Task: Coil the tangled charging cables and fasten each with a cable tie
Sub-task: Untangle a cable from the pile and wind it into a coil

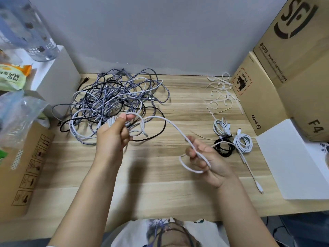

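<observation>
From the head camera: one white cable (170,124) is strung in the air between two hands above the wooden table (160,184). The left hand (114,134) has its fingers curled round a small bundle of white loops, thumb on top. The right hand (204,157) pinches the cable with curled fingers, a loop hanging under them, and the loose end runs off to the right to a plug (260,190) lying on the table. Behind the left hand sits one tangled heap of cables (114,97), grey, white and black, too knotted to count. Far right, a scatter of pale cable ties (222,91), overlapping, no clear count. Just in front of them, three finished coils: white (221,126), black (223,148), white (243,142). Cardboard boxes (284,68) stand to the right, contents hidden.
</observation>
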Available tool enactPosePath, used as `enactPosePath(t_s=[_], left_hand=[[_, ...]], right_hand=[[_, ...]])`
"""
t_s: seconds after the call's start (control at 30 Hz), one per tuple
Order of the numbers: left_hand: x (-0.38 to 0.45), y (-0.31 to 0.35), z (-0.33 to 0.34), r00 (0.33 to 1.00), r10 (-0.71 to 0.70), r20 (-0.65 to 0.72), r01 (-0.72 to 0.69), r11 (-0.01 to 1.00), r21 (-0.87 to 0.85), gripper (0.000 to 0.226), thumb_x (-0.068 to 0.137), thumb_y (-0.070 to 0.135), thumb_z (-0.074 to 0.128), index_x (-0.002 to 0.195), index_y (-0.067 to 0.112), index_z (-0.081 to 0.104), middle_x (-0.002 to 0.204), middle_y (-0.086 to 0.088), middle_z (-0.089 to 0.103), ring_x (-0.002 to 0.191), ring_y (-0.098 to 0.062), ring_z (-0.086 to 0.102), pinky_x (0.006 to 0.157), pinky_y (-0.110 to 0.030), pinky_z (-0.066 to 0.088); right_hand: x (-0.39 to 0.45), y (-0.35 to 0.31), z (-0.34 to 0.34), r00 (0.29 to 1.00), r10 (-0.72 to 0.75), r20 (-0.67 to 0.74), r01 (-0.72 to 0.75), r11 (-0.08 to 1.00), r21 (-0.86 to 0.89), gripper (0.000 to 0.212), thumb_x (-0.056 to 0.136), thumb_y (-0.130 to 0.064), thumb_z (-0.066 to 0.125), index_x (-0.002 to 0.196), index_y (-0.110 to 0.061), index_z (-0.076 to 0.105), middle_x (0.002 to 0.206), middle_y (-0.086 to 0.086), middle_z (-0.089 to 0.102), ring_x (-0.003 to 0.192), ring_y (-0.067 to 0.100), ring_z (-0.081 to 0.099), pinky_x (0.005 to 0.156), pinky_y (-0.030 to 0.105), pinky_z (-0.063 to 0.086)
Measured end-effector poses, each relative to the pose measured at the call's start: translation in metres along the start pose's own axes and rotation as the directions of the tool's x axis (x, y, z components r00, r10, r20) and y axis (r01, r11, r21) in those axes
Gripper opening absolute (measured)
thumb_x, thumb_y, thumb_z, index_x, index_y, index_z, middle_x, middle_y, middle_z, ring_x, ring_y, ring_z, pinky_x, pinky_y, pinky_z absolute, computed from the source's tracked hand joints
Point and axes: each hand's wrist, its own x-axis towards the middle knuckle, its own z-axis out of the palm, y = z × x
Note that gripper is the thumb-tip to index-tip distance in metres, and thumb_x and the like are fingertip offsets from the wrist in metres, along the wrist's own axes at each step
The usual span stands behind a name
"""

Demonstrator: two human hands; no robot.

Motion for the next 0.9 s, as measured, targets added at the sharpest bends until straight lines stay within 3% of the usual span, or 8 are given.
enactPosePath(t_s=[0.1, 0.2, 0.37, 0.43, 0.5, 0.57, 0.7, 0.9], left_hand=[[-0.004, -0.002, 0.006, 0.999, -0.022, 0.039, 0.023, 0.999, -0.032, 0.028, 0.100, 0.020, 0.041, 0.087, 0.009, 0.062, 0.035, 0.015, 0.020, 0.029, -0.001, 0.017, 0.036, -0.011, 0.030], [-0.006, -0.004, 0.010, 0.998, -0.038, 0.058, 0.042, 0.997, -0.058, 0.028, 0.100, 0.020, 0.041, 0.084, 0.010, 0.061, 0.035, 0.014, 0.019, 0.029, 0.000, 0.016, 0.036, -0.010, 0.026], [-0.003, -0.001, 0.006, 0.999, -0.046, 0.019, 0.048, 0.989, -0.141, 0.026, 0.099, 0.021, 0.042, 0.084, 0.010, 0.059, 0.036, 0.016, 0.021, 0.029, 0.001, 0.016, 0.033, -0.009, 0.023], [-0.002, -0.001, 0.003, 0.999, -0.042, 0.031, 0.046, 0.991, -0.125, 0.026, 0.100, 0.023, 0.042, 0.085, 0.011, 0.059, 0.036, 0.016, 0.020, 0.029, 0.001, 0.015, 0.035, -0.010, 0.024], [-0.003, -0.002, 0.002, 0.998, -0.037, 0.055, 0.042, 0.995, -0.092, 0.027, 0.100, 0.022, 0.041, 0.085, 0.010, 0.061, 0.035, 0.015, 0.020, 0.029, 0.000, 0.015, 0.036, -0.010, 0.024], [-0.005, -0.002, 0.002, 0.996, -0.031, 0.083, 0.037, 0.997, -0.072, 0.027, 0.099, 0.020, 0.041, 0.085, 0.009, 0.061, 0.035, 0.015, 0.020, 0.029, 0.000, 0.014, 0.033, -0.010, 0.021], [-0.011, -0.004, 0.010, 0.989, -0.046, 0.143, 0.054, 0.997, -0.054, 0.027, 0.099, 0.016, 0.041, 0.085, 0.006, 0.062, 0.036, 0.014, 0.019, 0.030, 0.001, 0.014, 0.030, -0.010, 0.018], [-0.023, -0.005, 0.025, 0.980, -0.085, 0.180, 0.108, 0.987, -0.121, 0.027, 0.099, 0.015, 0.040, 0.087, 0.005, 0.062, 0.035, 0.013, 0.019, 0.028, 0.002, 0.013, 0.029, -0.009, 0.017]], right_hand=[[0.001, 0.015, 0.009, 0.942, 0.159, 0.295, -0.157, 0.987, -0.030, 0.055, 0.056, 0.002, 0.081, 0.098, -0.007, 0.046, 0.056, 0.007, 0.057, 0.024, 0.003, 0.040, 0.024, 0.009, 0.029], [0.003, 0.027, 0.020, 0.923, 0.241, 0.301, -0.124, 0.924, -0.361, 0.017, 0.074, 0.001, 0.060, 0.081, -0.014, 0.062, 0.048, 0.004, 0.057, 0.029, 0.006, 0.045, 0.030, 0.012, 0.032], [0.000, 0.021, 0.037, 0.882, 0.394, 0.259, -0.023, 0.585, -0.811, 0.023, 0.081, 0.004, 0.059, 0.071, -0.015, 0.066, 0.051, -0.006, 0.059, 0.028, 0.001, 0.038, 0.032, 0.011, 0.026], [0.005, 0.021, 0.033, 0.952, 0.283, 0.117, -0.020, 0.440, -0.898, 0.026, 0.087, 0.001, 0.059, 0.072, -0.019, 0.067, 0.058, -0.007, 0.059, 0.038, 0.001, 0.045, 0.042, 0.014, 0.036], [0.012, 0.022, 0.025, 0.999, -0.015, -0.029, -0.023, 0.316, -0.948, 0.020, 0.088, -0.005, 0.059, 0.081, -0.021, 0.070, 0.069, -0.010, 0.060, 0.057, 0.000, 0.050, 0.065, 0.021, 0.044], [0.016, 0.020, 0.021, 0.939, -0.339, -0.052, 0.025, 0.221, -0.975, 0.027, 0.087, 0.002, 0.055, 0.097, -0.020, 0.068, 0.089, -0.009, 0.060, 0.076, -0.001, 0.051, 0.081, 0.020, 0.041], [0.010, 0.007, 0.035, 0.800, -0.600, 0.017, 0.276, 0.342, -0.898, 0.040, 0.086, 0.005, 0.056, 0.095, -0.034, 0.057, 0.099, -0.007, 0.061, 0.088, 0.004, 0.056, 0.084, 0.016, 0.044], [0.007, 0.016, 0.052, 0.793, -0.608, 0.035, 0.381, 0.451, -0.807, 0.024, 0.083, -0.007, 0.069, 0.080, -0.030, 0.062, 0.077, -0.011, 0.066, 0.067, -0.002, 0.056, 0.069, 0.018, 0.046]])
